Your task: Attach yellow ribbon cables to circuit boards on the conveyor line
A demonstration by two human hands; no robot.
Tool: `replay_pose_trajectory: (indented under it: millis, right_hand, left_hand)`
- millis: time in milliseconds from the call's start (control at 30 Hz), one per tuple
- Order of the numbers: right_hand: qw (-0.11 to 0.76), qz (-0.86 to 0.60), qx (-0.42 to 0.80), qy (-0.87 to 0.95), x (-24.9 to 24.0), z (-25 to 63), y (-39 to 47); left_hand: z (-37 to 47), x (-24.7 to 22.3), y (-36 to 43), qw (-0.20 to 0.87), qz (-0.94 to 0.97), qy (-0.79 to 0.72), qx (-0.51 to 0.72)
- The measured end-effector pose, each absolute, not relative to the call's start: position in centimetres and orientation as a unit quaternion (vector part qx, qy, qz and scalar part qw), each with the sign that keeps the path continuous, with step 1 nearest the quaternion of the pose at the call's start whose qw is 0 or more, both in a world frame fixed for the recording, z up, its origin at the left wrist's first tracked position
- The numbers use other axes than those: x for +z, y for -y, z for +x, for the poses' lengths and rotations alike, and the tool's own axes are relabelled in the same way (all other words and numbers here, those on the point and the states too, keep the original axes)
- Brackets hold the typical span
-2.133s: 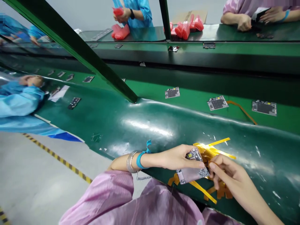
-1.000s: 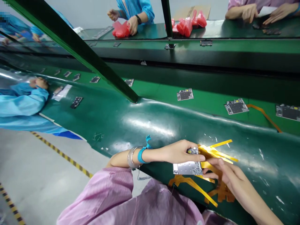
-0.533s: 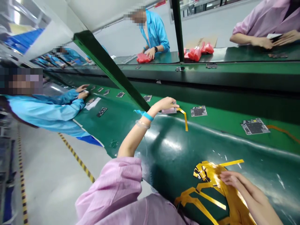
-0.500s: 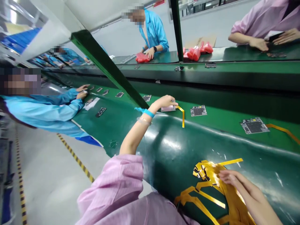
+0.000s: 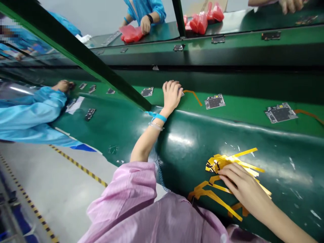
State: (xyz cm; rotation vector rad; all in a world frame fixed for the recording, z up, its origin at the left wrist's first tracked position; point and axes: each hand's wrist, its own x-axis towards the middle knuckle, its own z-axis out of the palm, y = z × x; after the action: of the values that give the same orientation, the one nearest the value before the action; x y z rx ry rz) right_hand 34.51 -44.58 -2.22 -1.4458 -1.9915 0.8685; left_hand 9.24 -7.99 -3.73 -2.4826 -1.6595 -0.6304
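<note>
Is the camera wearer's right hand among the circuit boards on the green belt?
No, the right hand is at the pile of yellow strips; the left hand is over the green belt.

You can read no text, label, brand or number here; the floor tape (image 5: 78,165) to your left carries only yellow-and-black warning stripes, without legible lettering.

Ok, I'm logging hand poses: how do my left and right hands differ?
Your left hand is farther out, beside an orange ribbon; your right hand is nearer, fingertips at yellow strips. Your left wrist wears a blue band and a bracelet; your right wrist shows none. Both hands are ungloved.
</note>
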Motion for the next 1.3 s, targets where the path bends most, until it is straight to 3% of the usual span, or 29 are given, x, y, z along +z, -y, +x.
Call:
replay_pose_trajectory:
  millis: [100,233,367,567,867,1000,1100,1233,1300]
  right_hand:
    - [0.266,-0.582,0.271,0.719,-1.4,37.0,44.6]
    - [0.271,-0.823,-0.002,0.499,-1.5,43.4,47.9]
    - [0.203,-0.906,-0.141,0.344,-4.4,47.5,53.1]
    - [0.091,-0.936,-0.143,0.308,-8.4,49.2,56.2]
    - [0.012,-0.920,-0.168,0.355,-7.1,50.2,57.7]
    - [-0.014,-0.909,-0.220,0.354,-5.6,50.1,57.6]
    - [0.007,-0.880,-0.266,0.393,-2.6,49.3,55.2]
    - [0.102,-0.775,-0.294,0.550,0.5,42.7,47.9]
    - [0.137,-0.656,-0.249,0.699,0.5,36.1,44.0]
  left_hand:
    - [9.0,-4.2,8.5,0.048,-0.799,0.543,-0.253]
    - [8.9,-4.7,8.2,0.075,-0.767,0.543,-0.332]
    - [8.8,-4.6,8.7,0.044,-0.775,0.509,-0.371]
    - [8.4,-4.5,8.7,0.053,-0.794,0.513,-0.321]
    - [8.7,-5.0,8.3,0.061,-0.777,0.538,-0.321]
    - [9.3,-4.2,10.0,0.015,-0.767,0.534,-0.356]
    - [9.8,-3.2,11.2,0.008,-0.743,0.547,-0.385]
    - [10.5,0.3,12.9,0.047,-0.711,0.557,-0.427]
    - [10.7,3.4,14.2,0.054,-0.689,0.477,-0.543]
